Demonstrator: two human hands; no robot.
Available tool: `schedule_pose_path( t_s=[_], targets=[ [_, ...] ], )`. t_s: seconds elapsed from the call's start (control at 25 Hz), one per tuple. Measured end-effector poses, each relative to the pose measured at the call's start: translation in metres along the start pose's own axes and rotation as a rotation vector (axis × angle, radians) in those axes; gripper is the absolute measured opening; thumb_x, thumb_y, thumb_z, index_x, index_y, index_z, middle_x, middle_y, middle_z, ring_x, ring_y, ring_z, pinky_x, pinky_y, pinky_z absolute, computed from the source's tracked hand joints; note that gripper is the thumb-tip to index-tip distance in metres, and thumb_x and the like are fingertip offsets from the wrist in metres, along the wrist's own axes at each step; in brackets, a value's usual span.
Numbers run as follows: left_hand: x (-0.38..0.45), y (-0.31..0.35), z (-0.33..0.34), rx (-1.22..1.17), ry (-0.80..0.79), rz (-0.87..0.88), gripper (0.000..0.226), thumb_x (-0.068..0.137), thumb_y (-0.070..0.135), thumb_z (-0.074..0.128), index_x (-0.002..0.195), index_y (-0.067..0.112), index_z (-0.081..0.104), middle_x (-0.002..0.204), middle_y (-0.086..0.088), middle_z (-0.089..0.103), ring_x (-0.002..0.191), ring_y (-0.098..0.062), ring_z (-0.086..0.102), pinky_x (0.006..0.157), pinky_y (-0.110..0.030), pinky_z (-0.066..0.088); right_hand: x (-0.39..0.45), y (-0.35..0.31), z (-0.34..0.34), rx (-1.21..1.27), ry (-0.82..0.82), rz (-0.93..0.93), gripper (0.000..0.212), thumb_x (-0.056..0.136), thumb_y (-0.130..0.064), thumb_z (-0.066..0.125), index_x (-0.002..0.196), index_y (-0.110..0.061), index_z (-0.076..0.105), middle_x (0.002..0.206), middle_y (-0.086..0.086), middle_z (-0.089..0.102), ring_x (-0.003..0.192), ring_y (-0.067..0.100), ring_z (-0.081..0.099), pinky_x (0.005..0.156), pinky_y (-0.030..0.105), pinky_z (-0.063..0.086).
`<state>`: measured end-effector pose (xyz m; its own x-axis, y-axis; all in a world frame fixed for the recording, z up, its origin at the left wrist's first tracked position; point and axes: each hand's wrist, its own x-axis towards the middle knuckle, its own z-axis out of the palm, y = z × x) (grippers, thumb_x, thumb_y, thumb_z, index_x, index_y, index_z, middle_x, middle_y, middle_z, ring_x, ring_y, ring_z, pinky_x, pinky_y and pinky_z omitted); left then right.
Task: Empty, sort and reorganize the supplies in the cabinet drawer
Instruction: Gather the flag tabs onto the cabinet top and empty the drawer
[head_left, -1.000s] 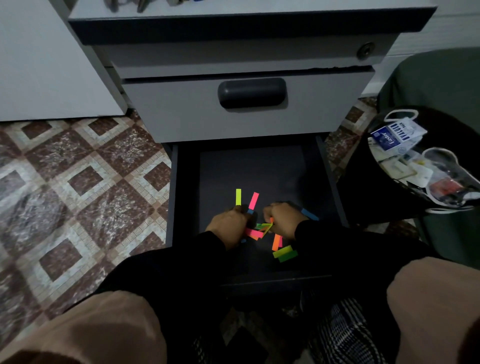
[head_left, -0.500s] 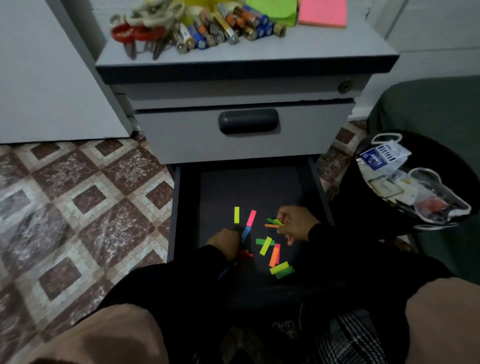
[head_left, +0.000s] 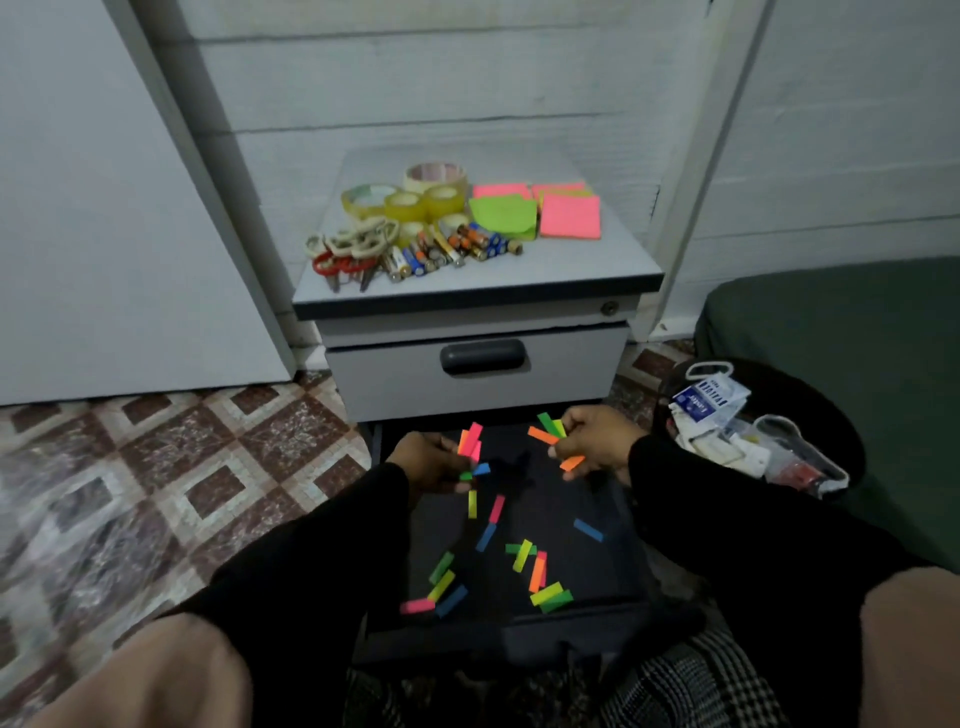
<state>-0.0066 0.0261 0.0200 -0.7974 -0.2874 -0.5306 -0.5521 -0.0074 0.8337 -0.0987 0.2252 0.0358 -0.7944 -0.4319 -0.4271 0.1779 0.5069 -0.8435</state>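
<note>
The bottom drawer (head_left: 618, 561) of the grey cabinet (head_left: 478, 384) is pulled open, with several neon sticky flags (head_left: 524, 556) scattered on its dark floor. My left hand (head_left: 428, 460) is raised above the drawer's back part and pinches a bunch of pink, orange, green and blue flags. My right hand (head_left: 597, 441) is raised beside it and pinches orange, green and yellow flags. On the cabinet top lie tape rolls (head_left: 410, 200), batteries (head_left: 447, 249), scissors (head_left: 348, 260) and sticky note pads (head_left: 540, 213).
A black basket (head_left: 841, 431) with packets and plastic bags stands at the right, against a dark green cushion (head_left: 857, 332). Patterned floor tiles (head_left: 171, 467) spread to the left. My knees frame the drawer's front edge.
Both hands have lifted off the drawer floor, each holding a bunch of flags. My head has tilted up, bringing the whole cabinet top into view.
</note>
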Motion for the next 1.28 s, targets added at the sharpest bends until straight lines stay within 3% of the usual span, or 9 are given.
schedule_pose_path(
  t_s=[0.24, 0.4, 0.6, 0.8, 0.92, 1.0, 1.08, 1.16, 1.28],
  targets=[
    [-0.040, 0.076, 0.003, -0.048, -0.021, 0.116, 0.025, 0.082, -0.011, 0.062, 0.065, 0.003, 0.049, 0.063, -0.014, 0.053, 0.036, -0.011, 0.058, 0.036, -0.018, 0.048, -0.015, -0.081, -0.033, -0.105, 0.060, -0.078, 0.030, 0.083, 0.008, 0.062, 0.069, -0.009, 0.041, 0.065, 0.012, 0.053, 0.031, 0.008, 0.054, 0.035, 0.017, 0.045],
    [-0.047, 0.115, -0.006, -0.107, -0.028, 0.139, 0.023, 0.083, -0.009, 0.062, 0.066, 0.002, 0.051, 0.072, -0.015, 0.056, 0.063, -0.021, 0.058, 0.046, -0.022, 0.056, -0.012, -0.130, -0.053, -0.079, 0.094, -0.101, 0.033, 0.081, 0.010, 0.063, 0.066, -0.010, 0.042, 0.067, 0.014, 0.055, 0.042, 0.016, 0.057, 0.039, 0.021, 0.051],
    [-0.049, 0.139, -0.025, -0.144, -0.041, 0.126, 0.023, 0.082, -0.007, 0.063, 0.066, 0.004, 0.051, 0.072, -0.014, 0.056, 0.065, -0.021, 0.059, 0.050, -0.023, 0.057, 0.014, -0.173, -0.068, -0.070, 0.188, -0.145, 0.035, 0.079, 0.012, 0.064, 0.066, -0.010, 0.041, 0.064, 0.014, 0.051, 0.030, 0.012, 0.052, 0.031, 0.016, 0.044],
    [-0.042, 0.142, -0.047, -0.126, -0.043, 0.105, 0.015, 0.081, -0.005, 0.065, 0.074, 0.003, 0.054, 0.078, -0.015, 0.060, 0.067, -0.021, 0.061, 0.049, -0.021, 0.056, 0.052, -0.197, -0.077, -0.310, 0.303, -0.127, 0.031, 0.080, 0.003, 0.069, 0.064, -0.009, 0.045, 0.060, 0.011, 0.055, 0.034, 0.015, 0.053, 0.045, 0.028, 0.053],
    [-0.037, 0.140, -0.055, -0.118, -0.027, 0.088, 0.013, 0.080, -0.005, 0.065, 0.077, 0.002, 0.055, 0.078, -0.015, 0.061, 0.067, -0.021, 0.062, 0.049, -0.021, 0.056, 0.064, -0.202, -0.079, -0.532, 0.383, -0.165, 0.026, 0.079, 0.000, 0.069, 0.062, -0.007, 0.051, 0.073, 0.016, 0.060, 0.059, 0.026, 0.057, 0.067, 0.038, 0.055],
    [-0.034, 0.139, -0.058, -0.115, -0.022, 0.077, 0.013, 0.080, -0.005, 0.065, 0.078, 0.002, 0.055, 0.078, -0.015, 0.061, 0.066, -0.020, 0.062, 0.049, -0.021, 0.056, 0.069, -0.205, -0.081, -0.655, 0.388, -0.188, 0.005, 0.079, -0.002, 0.069, 0.078, 0.000, 0.064, 0.088, 0.018, 0.067, 0.073, 0.026, 0.060, 0.075, 0.039, 0.057],
    [-0.031, 0.140, -0.061, -0.104, -0.019, 0.074, 0.013, 0.080, -0.005, 0.065, 0.077, 0.002, 0.055, 0.078, -0.015, 0.062, 0.063, -0.019, 0.063, 0.050, -0.022, 0.057, 0.072, -0.205, -0.084, -0.668, 0.366, -0.185, 0.019, 0.084, -0.005, 0.061, 0.102, 0.001, 0.066, 0.090, 0.014, 0.066, 0.073, 0.024, 0.060, 0.063, 0.033, 0.055],
    [-0.030, 0.141, -0.061, -0.093, -0.017, 0.076, 0.012, 0.079, -0.005, 0.066, 0.076, 0.001, 0.056, 0.078, -0.015, 0.063, 0.061, -0.018, 0.064, 0.051, -0.022, 0.057, 0.072, -0.205, -0.085, -0.643, 0.365, -0.188, 0.024, 0.086, -0.003, 0.056, 0.108, 0.001, 0.065, 0.093, 0.013, 0.065, 0.076, 0.024, 0.062, 0.061, 0.028, 0.054],
    [-0.033, 0.142, -0.059, -0.078, -0.010, 0.084, 0.012, 0.080, -0.005, 0.065, 0.077, 0.001, 0.056, 0.080, -0.016, 0.063, 0.067, -0.021, 0.063, 0.050, -0.022, 0.057, 0.069, -0.204, -0.085, -0.750, 0.478, -0.212, 0.025, 0.086, 0.002, 0.051, 0.105, 0.004, 0.068, 0.111, 0.018, 0.066, 0.101, 0.031, 0.062, 0.089, 0.038, 0.053]
  ],
)
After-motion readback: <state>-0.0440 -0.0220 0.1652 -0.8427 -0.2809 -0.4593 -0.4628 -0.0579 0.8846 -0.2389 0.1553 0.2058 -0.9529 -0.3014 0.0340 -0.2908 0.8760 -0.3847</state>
